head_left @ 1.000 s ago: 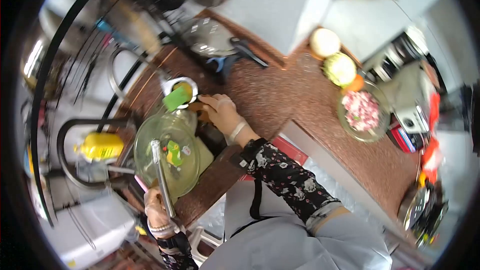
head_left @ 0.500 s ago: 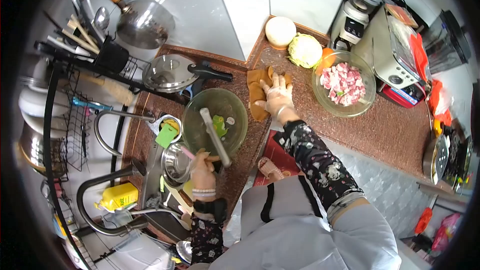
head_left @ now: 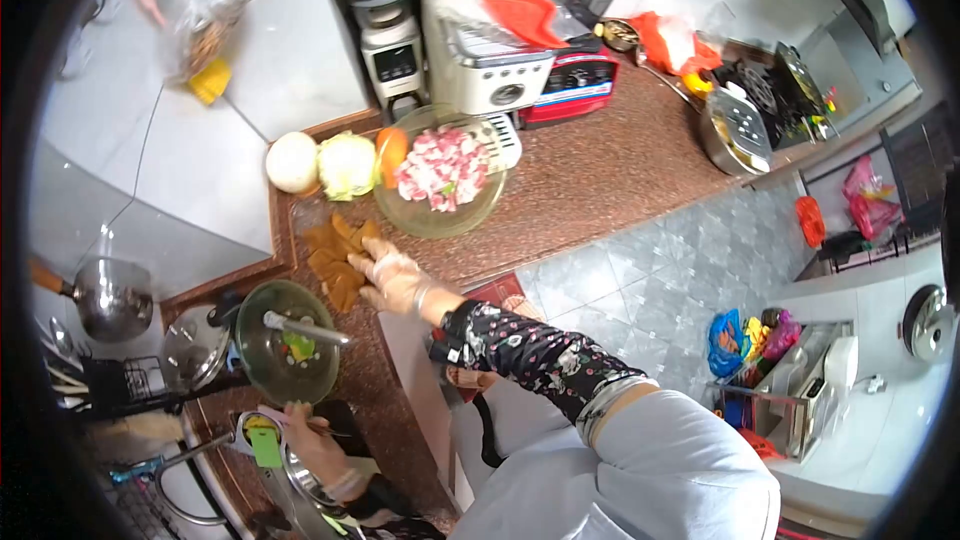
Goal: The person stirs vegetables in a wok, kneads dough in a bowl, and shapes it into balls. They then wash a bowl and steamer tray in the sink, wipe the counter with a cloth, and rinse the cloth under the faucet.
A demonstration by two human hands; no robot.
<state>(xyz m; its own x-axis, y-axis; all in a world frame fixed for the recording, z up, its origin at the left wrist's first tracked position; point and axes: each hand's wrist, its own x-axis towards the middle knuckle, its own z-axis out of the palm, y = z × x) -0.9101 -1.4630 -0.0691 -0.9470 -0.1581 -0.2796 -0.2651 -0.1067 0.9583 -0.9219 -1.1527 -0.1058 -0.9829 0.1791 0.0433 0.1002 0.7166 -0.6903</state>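
A brown cloth lies crumpled on the counter. Over its right side rests my right hand, in a clear glove, fingers apart. My left hand is closed around a thin object with a pinkish end, beside the sink and below a glass bowl. That bowl has a grey-white stick-like tool across it and something green inside. Chopped raw meat fills part of another glass bowl, behind the cloth.
A white round vegetable, a cabbage and an orange item stand along the wall. Behind the meat are a grinder and a white appliance. A lidded pan and green sponge are left.
The view has swung right, so the counter items sit further left and the stove area shows. My right hand stays at the cloth, which looks more bunched; my left hand remains near the sink.
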